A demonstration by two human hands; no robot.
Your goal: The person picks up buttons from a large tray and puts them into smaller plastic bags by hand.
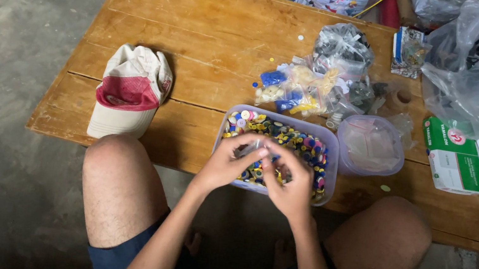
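Bare concrete floor surrounds a low wooden bench (205, 27) where a clear plastic tub (333, 144) of small coloured discs (299, 143) sits at the near edge. Both hands meet over it, the left hand (228, 163) and right hand (289, 184) pinching fingertips together on something too small to make out. Such discs look light, rigid and slippery, best gripped by their edges. A cap (129, 91) lies to the left, and bags of sorted pieces (310, 91) sit behind.

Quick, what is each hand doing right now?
Left hand: fingers curled over the tub of coloured buttons; whether it holds one cannot be told.
Right hand: likewise pinched, contents hidden.
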